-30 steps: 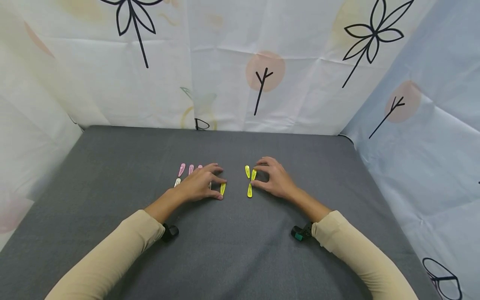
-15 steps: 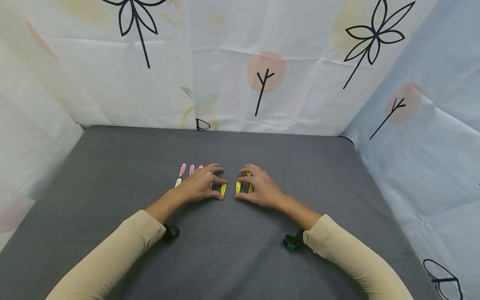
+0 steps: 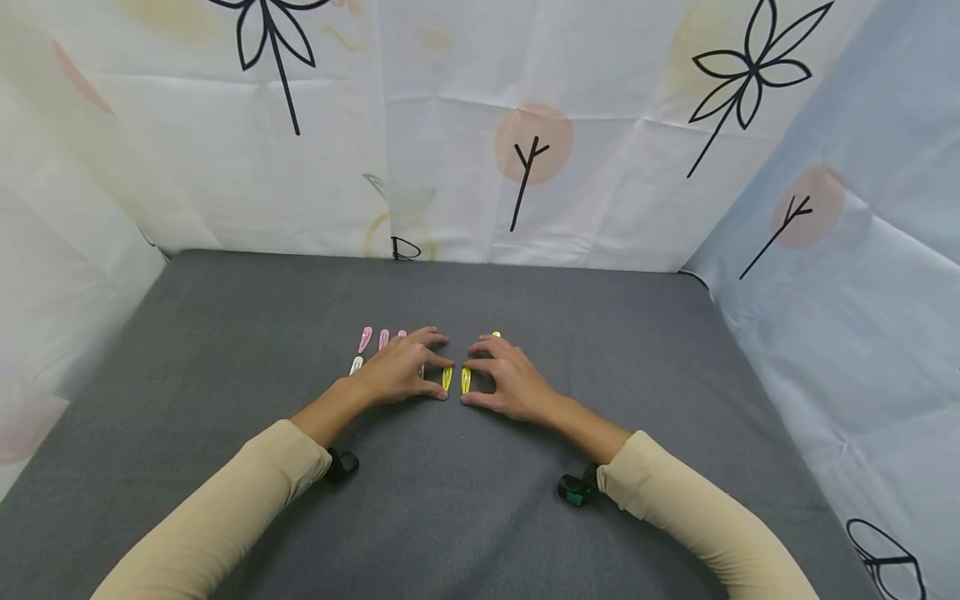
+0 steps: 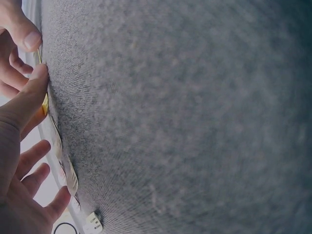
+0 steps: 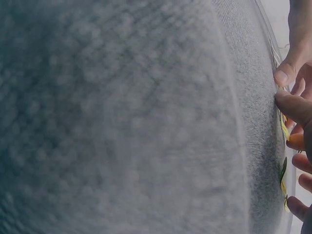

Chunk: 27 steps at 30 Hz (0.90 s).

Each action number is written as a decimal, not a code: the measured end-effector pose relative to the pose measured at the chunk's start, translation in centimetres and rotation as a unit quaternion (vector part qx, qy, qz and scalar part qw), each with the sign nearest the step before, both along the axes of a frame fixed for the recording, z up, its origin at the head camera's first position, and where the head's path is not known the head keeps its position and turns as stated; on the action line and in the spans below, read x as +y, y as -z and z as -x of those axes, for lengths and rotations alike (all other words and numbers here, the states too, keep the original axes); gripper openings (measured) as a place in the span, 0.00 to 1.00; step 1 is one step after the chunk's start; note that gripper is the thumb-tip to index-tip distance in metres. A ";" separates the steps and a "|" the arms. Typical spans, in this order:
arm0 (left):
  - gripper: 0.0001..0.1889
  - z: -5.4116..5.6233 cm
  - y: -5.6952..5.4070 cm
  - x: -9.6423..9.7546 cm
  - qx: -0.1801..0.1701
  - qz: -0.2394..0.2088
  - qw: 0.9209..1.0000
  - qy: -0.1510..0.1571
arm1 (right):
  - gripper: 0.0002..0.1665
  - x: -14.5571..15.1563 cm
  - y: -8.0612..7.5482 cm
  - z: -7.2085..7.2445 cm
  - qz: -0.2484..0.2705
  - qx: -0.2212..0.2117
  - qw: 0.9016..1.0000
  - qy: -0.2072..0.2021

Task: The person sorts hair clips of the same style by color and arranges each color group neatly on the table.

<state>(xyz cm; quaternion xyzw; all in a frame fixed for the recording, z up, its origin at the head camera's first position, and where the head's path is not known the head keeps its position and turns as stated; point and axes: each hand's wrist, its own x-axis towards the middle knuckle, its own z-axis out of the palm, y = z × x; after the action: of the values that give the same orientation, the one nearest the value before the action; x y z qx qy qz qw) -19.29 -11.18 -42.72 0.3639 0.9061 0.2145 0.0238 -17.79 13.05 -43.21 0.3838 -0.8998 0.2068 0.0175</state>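
Two yellow snap hair clips lie side by side on the grey cloth, a small gap between them. My left hand (image 3: 397,368) pinches the left yellow hair clip (image 3: 447,379) end to end between thumb and index finger. The right yellow hair clip (image 3: 466,381) is held the same way by my right hand (image 3: 517,385). Both thumbs come close together in the wrist views, where a yellow clip (image 5: 284,129) shows beyond the right thumb. Another yellow clip (image 3: 496,334) peeks out behind the right hand, which hides whatever lies under it.
Pink hair clips (image 3: 365,339) form a row behind the left hand, with a white clip (image 3: 356,365) in front of them, partly covered by that hand. Grey cloth (image 3: 465,508) covers the table. Patterned white curtains (image 3: 450,133) stand at the back and sides.
My right hand has moved left with a yellow hair clip, away from the other yellow clips, up beside the left hand's clip. The left hand has stayed in place.
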 end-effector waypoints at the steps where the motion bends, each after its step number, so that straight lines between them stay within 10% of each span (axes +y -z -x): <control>1: 0.28 0.0 0.0 0.0 0.000 0.000 1.000 0.000 | 0.30 0.0 0.0 0.0 -0.002 -0.003 1.000 0.002; 17: 0.29 0.1 0.0 -0.1 0.002 -0.004 1.000 0.008 | 0.33 0.3 -0.5 0.4 0.015 -0.010 1.000 0.002; 27: 0.28 0.1 -0.1 -0.1 -0.011 0.001 1.000 0.003 | 0.33 2.7 -1.0 3.0 0.044 -0.026 0.997 0.059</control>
<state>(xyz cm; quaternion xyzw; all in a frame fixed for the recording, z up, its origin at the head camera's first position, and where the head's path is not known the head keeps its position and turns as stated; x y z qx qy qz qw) -19.35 -11.26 -42.61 0.3640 0.9049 0.2176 0.0351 -20.75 15.77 -42.20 0.3237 -0.9110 0.2543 0.0232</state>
